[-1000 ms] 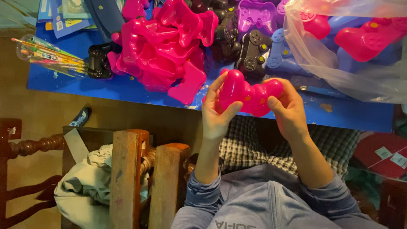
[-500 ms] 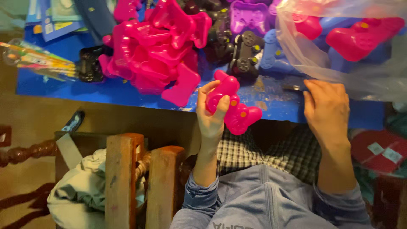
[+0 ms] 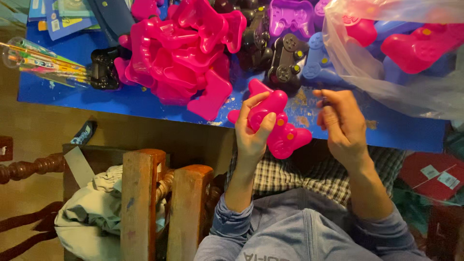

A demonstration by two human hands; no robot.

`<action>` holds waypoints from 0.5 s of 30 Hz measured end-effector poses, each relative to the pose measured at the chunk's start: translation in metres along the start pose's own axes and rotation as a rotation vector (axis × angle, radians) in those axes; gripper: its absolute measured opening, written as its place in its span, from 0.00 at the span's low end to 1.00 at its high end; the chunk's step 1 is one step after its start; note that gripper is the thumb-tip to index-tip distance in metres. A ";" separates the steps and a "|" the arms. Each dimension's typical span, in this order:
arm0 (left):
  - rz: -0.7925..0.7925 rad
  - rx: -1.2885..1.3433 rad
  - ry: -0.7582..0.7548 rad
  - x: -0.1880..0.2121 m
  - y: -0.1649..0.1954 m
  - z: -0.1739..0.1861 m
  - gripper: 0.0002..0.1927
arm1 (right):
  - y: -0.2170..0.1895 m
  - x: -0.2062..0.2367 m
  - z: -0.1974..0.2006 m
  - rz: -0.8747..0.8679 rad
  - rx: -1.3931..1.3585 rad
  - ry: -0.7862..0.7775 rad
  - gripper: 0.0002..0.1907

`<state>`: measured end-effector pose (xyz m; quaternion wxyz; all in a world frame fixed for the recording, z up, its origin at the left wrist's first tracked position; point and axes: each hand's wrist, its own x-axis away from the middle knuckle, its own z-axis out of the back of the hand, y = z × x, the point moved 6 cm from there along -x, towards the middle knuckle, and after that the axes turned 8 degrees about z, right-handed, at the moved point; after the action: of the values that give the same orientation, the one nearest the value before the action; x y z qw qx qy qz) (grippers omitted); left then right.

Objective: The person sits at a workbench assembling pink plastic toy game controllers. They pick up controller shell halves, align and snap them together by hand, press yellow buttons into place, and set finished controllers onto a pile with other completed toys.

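My left hand [image 3: 253, 133] grips a pink toy game controller [image 3: 278, 125] by one handle, holding it over the near edge of the blue table [image 3: 96, 99]. My right hand [image 3: 340, 123] is off the controller, to its right, with thumb and fingertips pinched together on something small and dark that I cannot make out. A heap of pink controller shells [image 3: 186, 53] lies on the table to the upper left of my left hand. Black controllers [image 3: 285, 60] and purple and blue shells [image 3: 292, 17] lie just beyond my hands.
A clear plastic bag [image 3: 401, 58] with pink and blue shells sits at the right. A packet of coloured sticks [image 3: 41, 63] lies at the table's left end. Wooden chair posts [image 3: 140, 203] with pale cloth [image 3: 92, 217] stand at lower left. A red box [image 3: 430, 176] sits at right.
My right hand let go of the pink controller and moved right, then pinched a small piece. The left hand kept the controller and tilted it.
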<state>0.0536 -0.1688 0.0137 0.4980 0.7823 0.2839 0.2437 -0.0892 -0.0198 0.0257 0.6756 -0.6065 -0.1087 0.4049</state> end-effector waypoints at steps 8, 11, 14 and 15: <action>0.010 -0.115 0.032 0.005 0.010 0.015 0.21 | -0.040 -0.018 -0.042 0.045 -0.065 -0.039 0.13; -0.033 -0.155 0.043 0.005 0.014 0.016 0.21 | -0.049 -0.020 -0.049 0.065 -0.005 -0.005 0.13; -0.018 -0.090 0.033 0.005 0.015 0.017 0.21 | -0.052 -0.023 -0.053 0.060 0.025 0.014 0.12; -0.008 -0.084 0.034 0.005 0.015 0.017 0.20 | -0.052 -0.024 -0.053 0.057 0.060 0.012 0.13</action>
<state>0.0716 -0.1815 0.0211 0.5266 0.7552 0.2850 0.2665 -0.0495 -0.0719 0.0688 0.6823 -0.5912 -0.0752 0.4234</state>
